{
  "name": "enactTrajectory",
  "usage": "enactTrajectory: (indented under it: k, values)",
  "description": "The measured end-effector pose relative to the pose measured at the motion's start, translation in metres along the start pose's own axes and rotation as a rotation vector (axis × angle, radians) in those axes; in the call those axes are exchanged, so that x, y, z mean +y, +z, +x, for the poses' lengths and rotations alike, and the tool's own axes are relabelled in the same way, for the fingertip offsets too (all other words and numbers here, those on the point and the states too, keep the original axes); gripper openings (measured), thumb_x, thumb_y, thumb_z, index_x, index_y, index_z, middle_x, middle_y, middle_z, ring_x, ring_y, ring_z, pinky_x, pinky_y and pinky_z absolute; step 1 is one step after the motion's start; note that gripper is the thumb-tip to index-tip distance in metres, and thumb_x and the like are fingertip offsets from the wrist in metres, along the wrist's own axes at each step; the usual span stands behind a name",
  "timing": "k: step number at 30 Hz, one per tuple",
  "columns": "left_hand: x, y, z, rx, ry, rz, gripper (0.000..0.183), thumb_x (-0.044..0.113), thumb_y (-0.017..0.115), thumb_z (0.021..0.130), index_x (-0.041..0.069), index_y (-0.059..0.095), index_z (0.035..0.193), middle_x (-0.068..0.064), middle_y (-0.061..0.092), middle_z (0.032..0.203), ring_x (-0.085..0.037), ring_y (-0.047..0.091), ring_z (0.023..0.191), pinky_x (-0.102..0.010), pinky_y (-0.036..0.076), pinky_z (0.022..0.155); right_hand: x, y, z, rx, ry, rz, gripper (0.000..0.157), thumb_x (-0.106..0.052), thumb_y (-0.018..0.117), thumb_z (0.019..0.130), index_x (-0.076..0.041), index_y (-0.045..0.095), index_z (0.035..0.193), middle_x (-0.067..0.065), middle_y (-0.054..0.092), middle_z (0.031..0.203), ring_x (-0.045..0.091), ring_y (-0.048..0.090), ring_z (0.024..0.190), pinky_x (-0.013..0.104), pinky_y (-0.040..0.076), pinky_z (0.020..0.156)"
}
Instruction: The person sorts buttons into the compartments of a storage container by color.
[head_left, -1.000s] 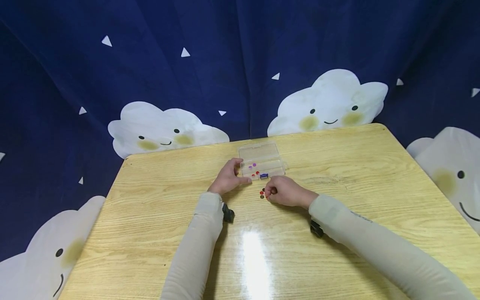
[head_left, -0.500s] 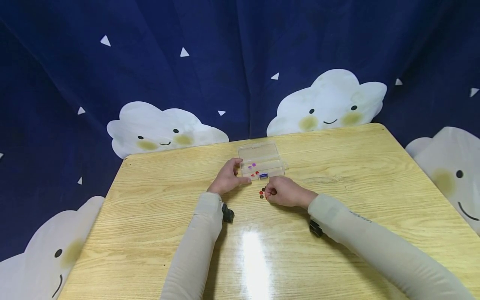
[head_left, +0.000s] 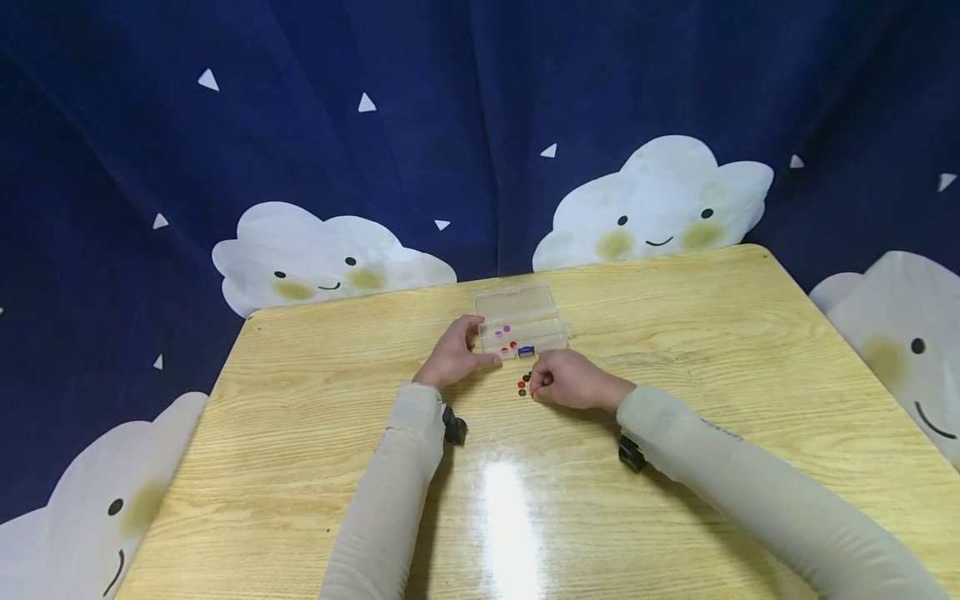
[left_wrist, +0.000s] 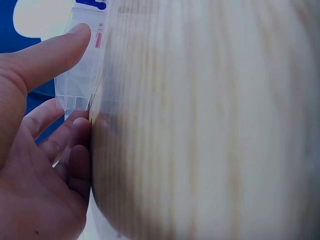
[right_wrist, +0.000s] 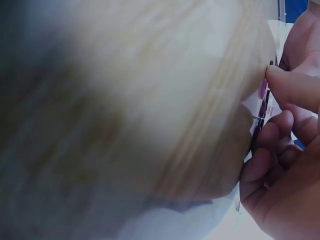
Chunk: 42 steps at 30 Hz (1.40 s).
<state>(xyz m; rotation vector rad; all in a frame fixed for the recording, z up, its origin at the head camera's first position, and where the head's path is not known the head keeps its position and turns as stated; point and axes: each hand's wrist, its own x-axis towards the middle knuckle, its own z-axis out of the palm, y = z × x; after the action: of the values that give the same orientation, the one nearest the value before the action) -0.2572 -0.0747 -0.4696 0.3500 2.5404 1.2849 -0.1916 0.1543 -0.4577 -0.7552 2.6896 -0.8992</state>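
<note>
A clear plastic box (head_left: 517,304) lies with its lid flipped back near the table's far edge. Inside it are purple discs (head_left: 506,328) and red discs (head_left: 513,344); a blue latch (head_left: 527,352) marks its front. My left hand (head_left: 454,354) grips the box's left end, thumb at the front corner and fingers behind, also visible in the left wrist view. Just in front of the box, my right hand (head_left: 573,379) has thumb and fingers bunched low at the table, pinching a small red disc (head_left: 533,395), mostly hidden. Beside those fingertips lie several red and dark discs (head_left: 521,385).
The wooden table (head_left: 315,433) stretches to both sides and toward me. Behind it hangs a dark blue curtain (head_left: 420,100) with white smiling clouds. Black wrist cameras (head_left: 453,427) sit under both sleeves.
Both hands keep nearly the same place; the right fingers shift very slightly over the discs. The view drifts a little. The box and its contents stay put.
</note>
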Motion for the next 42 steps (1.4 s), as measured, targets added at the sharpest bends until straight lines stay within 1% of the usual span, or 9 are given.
enactTrajectory:
  k: [6,11,15,18,24,28,34,38,42]
  values:
    - [0.002,0.0,0.0,-0.008,-0.003,0.006,0.079,0.022,0.083,0.081,0.012,0.041,0.148,-0.009,0.052,0.127,-0.024,0.045,0.102,-0.037,0.041,0.089,0.002,-0.002,0.0,-0.012,0.016,0.027,0.01,-0.007,0.074,0.083,-0.015,0.072,0.078,-0.001,0.059,0.081,0.01,0.049,0.075,0.023,0.042,0.069]
    - [0.004,-0.001,-0.001,0.003,-0.013,0.0,0.078,0.021,0.083,0.081,0.012,0.042,0.147,-0.01,0.052,0.126,-0.024,0.045,0.102,-0.037,0.04,0.089,-0.001,-0.006,0.003,-0.008,0.029,0.104,0.01,-0.007,0.073,0.085,-0.014,0.072,0.079,0.001,0.059,0.081,0.011,0.053,0.073,0.026,0.045,0.071]
    - [0.003,-0.001,-0.001,0.005,-0.013,0.01,0.078,0.021,0.083,0.081,0.012,0.042,0.147,-0.01,0.052,0.123,-0.023,0.045,0.101,-0.036,0.04,0.087,-0.008,-0.01,0.006,0.019,0.016,0.149,0.007,-0.009,0.072,0.087,-0.014,0.074,0.082,0.0,0.059,0.081,0.012,0.052,0.075,0.028,0.044,0.074]
    - [0.002,-0.001,0.0,0.004,-0.01,0.023,0.078,0.022,0.083,0.081,0.012,0.042,0.147,-0.009,0.052,0.121,-0.023,0.045,0.099,-0.035,0.04,0.085,-0.013,-0.013,0.009,0.051,-0.005,0.148,0.006,-0.011,0.072,0.088,-0.014,0.075,0.084,0.0,0.059,0.08,0.012,0.049,0.076,0.028,0.042,0.073]
    - [0.002,-0.001,0.0,0.006,-0.01,0.035,0.078,0.023,0.083,0.081,0.013,0.042,0.147,-0.009,0.052,0.117,-0.023,0.045,0.098,-0.035,0.04,0.083,-0.021,-0.025,0.014,0.085,-0.009,0.168,0.006,-0.01,0.07,0.089,-0.012,0.075,0.088,0.002,0.064,0.086,0.012,0.055,0.074,0.029,0.047,0.071]
    - [0.003,-0.001,0.0,-0.005,-0.014,0.038,0.079,0.024,0.083,0.081,0.013,0.041,0.148,-0.01,0.052,0.12,-0.024,0.046,0.1,-0.036,0.041,0.085,-0.025,-0.032,0.016,0.109,-0.012,0.155,0.006,-0.011,0.07,0.09,-0.013,0.076,0.088,0.002,0.065,0.088,0.013,0.054,0.078,0.03,0.047,0.073]
    - [0.003,-0.002,0.001,-0.007,-0.005,0.039,0.079,0.024,0.082,0.082,0.012,0.041,0.148,-0.01,0.053,0.128,-0.025,0.048,0.105,-0.038,0.043,0.091,-0.028,-0.036,0.018,0.127,-0.014,0.172,0.007,-0.01,0.07,0.09,-0.01,0.077,0.093,0.003,0.064,0.086,0.015,0.052,0.075,0.03,0.045,0.069]
    - [0.003,-0.003,0.001,0.0,-0.001,0.028,0.079,0.023,0.082,0.082,0.012,0.041,0.148,-0.01,0.053,0.129,-0.026,0.048,0.106,-0.039,0.043,0.092,-0.029,-0.038,0.02,0.132,-0.025,0.169,0.008,-0.01,0.07,0.089,-0.009,0.076,0.094,0.003,0.066,0.088,0.015,0.053,0.074,0.03,0.046,0.069]
    - [0.003,-0.003,0.0,-0.014,0.003,0.025,0.079,0.023,0.082,0.082,0.011,0.041,0.148,-0.011,0.053,0.131,-0.026,0.047,0.106,-0.04,0.043,0.091,-0.026,-0.04,0.021,0.138,-0.014,0.157,0.01,-0.009,0.068,0.089,-0.01,0.077,0.094,0.003,0.066,0.089,0.015,0.053,0.075,0.03,0.046,0.069]
